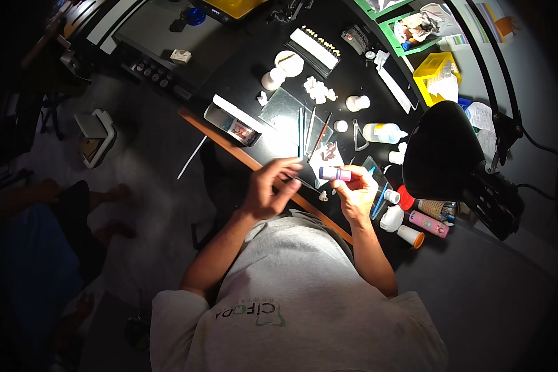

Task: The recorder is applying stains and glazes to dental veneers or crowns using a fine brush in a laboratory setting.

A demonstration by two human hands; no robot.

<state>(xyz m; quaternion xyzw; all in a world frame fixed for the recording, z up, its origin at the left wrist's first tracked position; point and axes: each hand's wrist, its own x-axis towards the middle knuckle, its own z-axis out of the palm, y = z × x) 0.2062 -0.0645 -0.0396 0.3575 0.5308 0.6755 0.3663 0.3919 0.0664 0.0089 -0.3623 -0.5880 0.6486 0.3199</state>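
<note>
My right hand [358, 193] is closed around a small bottle [335, 173] with a pink-and-white label and a dark end. It holds the bottle sideways over the desk's near edge. To its left, my left hand [271, 189] hovers with fingers loosely bent and the thumb apart from them. A thin dark tool [309, 185] runs out beside its fingertips; whether the hand touches it I cannot tell. Behind the bottle lies a pale sheet [326, 156] with dark pieces on it. Several slim brushes or instruments [319, 136] lie beyond, next to a brightly lit glass plate [280, 115].
A black lamp head [443, 158] juts over the right side. Near it stand a white squeeze bottle [383, 132], a pink can [429, 224] and an orange-rimmed cup [410, 236]. An open white box [232, 121] sits at the left edge. Farther back is a tooth-shade rack [313, 49].
</note>
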